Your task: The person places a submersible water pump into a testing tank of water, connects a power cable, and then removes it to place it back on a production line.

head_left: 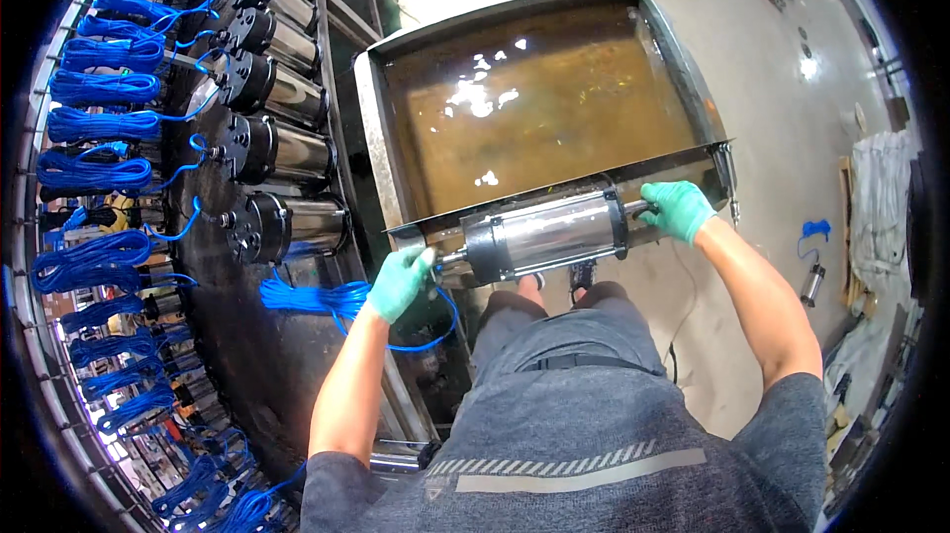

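Note:
A shiny metal cylinder with black end caps and tie rods (pixel 554 233) lies sideways in front of me, along the near edge of a water tank (pixel 374 127). My left hand (pixel 400 284), in a green glove, is closed round the fitting at its left end. A blue cable (pixel 421 346) loops from that end to a coiled blue bundle (pixel 312 293) on the dark bench. At the other end, my right hand (pixel 679 209), also gloved in green, grips the short rod that sticks out of the end cap.
Murky brown water fills the tank. Along the left bench (pixel 297 355) stands a row of similar metal cylinders (pixel 287 150), with several blue cable coils (pixel 96 169) beyond them. To the right, a small device with a blue cord (pixel 813 286) lies on the floor near white sacks (pixel 879 192).

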A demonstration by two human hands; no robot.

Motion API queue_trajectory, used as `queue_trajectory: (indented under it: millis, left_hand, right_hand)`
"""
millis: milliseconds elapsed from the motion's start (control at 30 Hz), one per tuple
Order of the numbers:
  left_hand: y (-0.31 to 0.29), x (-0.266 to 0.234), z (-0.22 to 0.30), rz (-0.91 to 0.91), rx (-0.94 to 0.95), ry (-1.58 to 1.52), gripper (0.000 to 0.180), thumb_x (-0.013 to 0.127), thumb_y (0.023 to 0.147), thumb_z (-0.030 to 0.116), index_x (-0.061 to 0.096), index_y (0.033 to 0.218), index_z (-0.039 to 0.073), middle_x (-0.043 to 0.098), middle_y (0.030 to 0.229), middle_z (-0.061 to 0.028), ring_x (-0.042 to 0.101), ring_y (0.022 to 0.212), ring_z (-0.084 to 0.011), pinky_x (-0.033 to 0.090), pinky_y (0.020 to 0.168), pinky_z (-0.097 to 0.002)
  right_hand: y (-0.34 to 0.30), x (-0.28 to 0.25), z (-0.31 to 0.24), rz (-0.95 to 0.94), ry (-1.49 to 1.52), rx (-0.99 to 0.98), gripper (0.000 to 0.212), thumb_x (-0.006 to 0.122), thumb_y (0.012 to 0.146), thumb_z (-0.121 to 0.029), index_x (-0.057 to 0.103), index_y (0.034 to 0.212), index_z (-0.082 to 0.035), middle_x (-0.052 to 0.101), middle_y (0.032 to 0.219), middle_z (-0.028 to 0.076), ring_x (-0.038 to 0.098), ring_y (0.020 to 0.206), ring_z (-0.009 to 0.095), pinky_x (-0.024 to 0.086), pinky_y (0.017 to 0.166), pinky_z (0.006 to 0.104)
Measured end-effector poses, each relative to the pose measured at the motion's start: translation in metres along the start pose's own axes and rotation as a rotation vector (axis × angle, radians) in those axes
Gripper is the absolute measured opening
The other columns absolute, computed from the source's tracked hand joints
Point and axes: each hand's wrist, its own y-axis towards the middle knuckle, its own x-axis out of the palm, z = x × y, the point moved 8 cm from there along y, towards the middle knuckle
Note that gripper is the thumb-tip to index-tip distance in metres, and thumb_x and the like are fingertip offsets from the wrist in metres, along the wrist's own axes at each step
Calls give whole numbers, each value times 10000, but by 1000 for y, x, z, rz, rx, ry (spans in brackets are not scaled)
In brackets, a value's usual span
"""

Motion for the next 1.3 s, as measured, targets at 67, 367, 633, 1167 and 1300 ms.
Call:
queue_trajectory:
  millis: [67,367,633,1167,1300]
  left_hand:
    - [9,9,-17,-45,-232,-415,378,619,997,435,670,992,60,561,613,-16,487,442,-135,451,450,-283]
    - [-37,11,47,423,808,819,303,703,893,114,680,1190,58,686,1161,-133,666,1051,-309,532,920,-355]
    - [10,0,-32,175,-257,-385,313,567,1040,363,643,960,71,552,643,-16,459,478,-106,375,443,-277]
    - [-12,-49,-28,804,138,76,314,612,983,172,595,1250,8,653,1181,-112,613,1024,-180,519,870,-317]
    - [-28,-18,-20,711,212,169,325,605,1007,233,641,1205,-22,702,1062,-116,636,965,-211,500,902,-343]
  right_hand:
    - [1,-4,-6,-8,-6,1,289,758,835,-311,591,938,-98,678,830,156,666,796,402,527,674,495]
    - [0,-7,-7,-44,-7,29,288,767,828,-300,599,946,-98,686,841,153,675,798,389,532,677,486]
    - [1,-5,-7,-48,-1,26,279,765,832,-292,603,947,-96,685,846,156,672,810,394,532,686,482]
    - [0,-5,-4,-143,15,48,276,721,871,-297,596,992,-83,689,899,172,668,864,404,524,731,505]
    - [7,-19,-12,-215,-4,-5,232,696,876,-276,619,982,-85,689,902,170,669,870,401,523,736,503]
